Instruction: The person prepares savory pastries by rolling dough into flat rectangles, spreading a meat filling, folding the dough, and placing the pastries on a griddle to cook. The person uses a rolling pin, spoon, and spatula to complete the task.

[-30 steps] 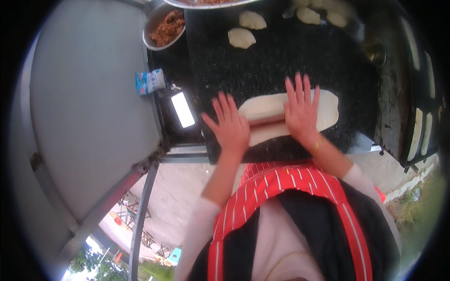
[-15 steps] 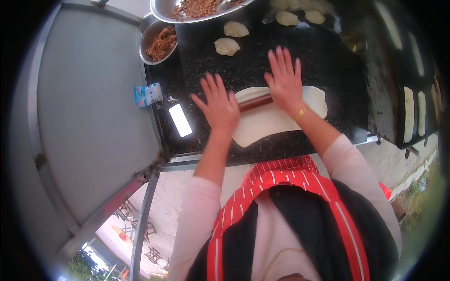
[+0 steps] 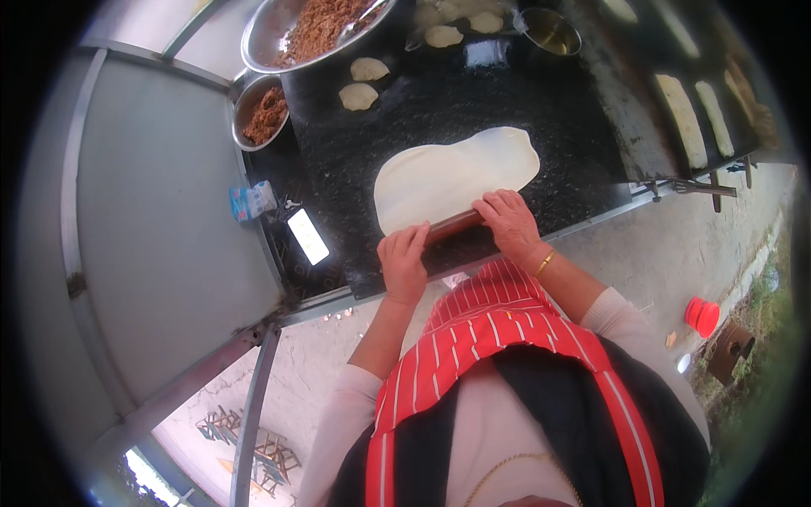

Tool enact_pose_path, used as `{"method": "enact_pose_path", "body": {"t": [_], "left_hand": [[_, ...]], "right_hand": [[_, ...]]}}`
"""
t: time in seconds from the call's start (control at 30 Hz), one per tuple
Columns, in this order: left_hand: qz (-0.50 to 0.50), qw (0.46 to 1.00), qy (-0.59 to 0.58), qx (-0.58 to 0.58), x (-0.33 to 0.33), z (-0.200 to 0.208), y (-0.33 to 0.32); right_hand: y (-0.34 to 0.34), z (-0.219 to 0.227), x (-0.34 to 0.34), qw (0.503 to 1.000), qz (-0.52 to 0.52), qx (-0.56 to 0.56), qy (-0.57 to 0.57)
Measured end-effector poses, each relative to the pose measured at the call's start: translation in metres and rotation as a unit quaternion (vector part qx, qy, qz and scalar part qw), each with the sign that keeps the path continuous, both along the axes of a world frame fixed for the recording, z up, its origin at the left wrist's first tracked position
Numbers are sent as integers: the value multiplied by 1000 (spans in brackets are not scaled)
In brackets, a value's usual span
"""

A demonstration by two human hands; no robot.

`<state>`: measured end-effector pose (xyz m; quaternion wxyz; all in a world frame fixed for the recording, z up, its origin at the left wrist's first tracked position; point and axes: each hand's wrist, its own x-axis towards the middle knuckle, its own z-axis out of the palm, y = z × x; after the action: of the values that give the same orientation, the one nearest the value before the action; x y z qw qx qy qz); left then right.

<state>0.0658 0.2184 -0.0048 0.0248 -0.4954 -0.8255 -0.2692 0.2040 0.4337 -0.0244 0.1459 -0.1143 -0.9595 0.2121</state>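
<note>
Left hand (image 3: 403,264) and right hand (image 3: 512,226) curl over a rolling pin (image 3: 454,226).

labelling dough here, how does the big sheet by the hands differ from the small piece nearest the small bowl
The dough sheet is far larger than the small dough piece. The sheet is elongated with a wavy outline; the piece is compact. The left hand and right hand hold a rolling pin at the sheet's near edge; the piece lies untouched. Both are pale, on the dark worktop.
</note>
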Motion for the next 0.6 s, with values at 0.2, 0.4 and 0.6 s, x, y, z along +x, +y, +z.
{"method": "enact_pose_path", "body": {"t": [0.2,0.4,0.6], "left_hand": [[33,995,-34,-85,34,-9,61],[113,979,88,-145,-46,-11,164],[109,964,14,-243,-5,-16,144]], "right_hand": [[54,8,35,996,-80,17,-38],[101,0,-36,978,-174,76,-82],[103,-20,-15,980,-157,51,-109]]}}
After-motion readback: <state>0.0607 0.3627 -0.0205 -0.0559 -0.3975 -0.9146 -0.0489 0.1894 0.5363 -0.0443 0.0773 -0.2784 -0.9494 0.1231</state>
